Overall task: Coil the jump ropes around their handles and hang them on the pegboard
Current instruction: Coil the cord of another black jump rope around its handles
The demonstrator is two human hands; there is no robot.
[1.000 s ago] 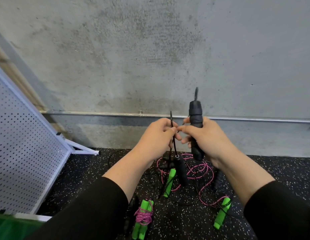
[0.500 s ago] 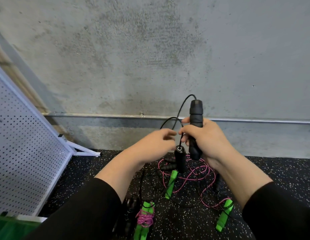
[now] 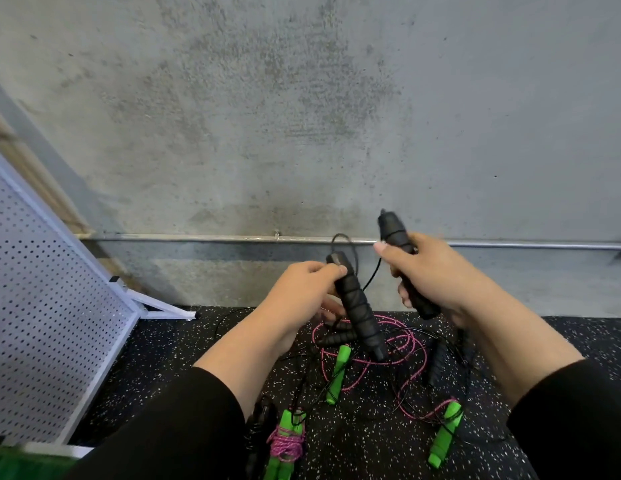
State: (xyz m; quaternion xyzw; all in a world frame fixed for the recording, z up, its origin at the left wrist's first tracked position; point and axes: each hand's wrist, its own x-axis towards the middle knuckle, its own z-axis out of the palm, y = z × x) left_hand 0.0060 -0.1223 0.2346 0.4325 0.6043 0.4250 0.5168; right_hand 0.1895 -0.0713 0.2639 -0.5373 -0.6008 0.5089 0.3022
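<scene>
My left hand grips the upper part of a black jump rope handle that slants down to the right. My right hand grips the second black handle, held more upright and a little higher. A thin black cord loops between the two handles. On the floor below lie a loose pink rope with green handles, and a pink rope coiled round a pair of green handles. The white pegboard leans at the left.
A grey concrete wall with a metal pipe runs behind. The floor is black speckled rubber. More black handles and thin black cords lie tangled among the pink rope. A green object shows at the bottom left corner.
My left hand has let go of the thin cord and taken hold of the hanging second black handle, lifting it. My right hand shifted right with its handle.
</scene>
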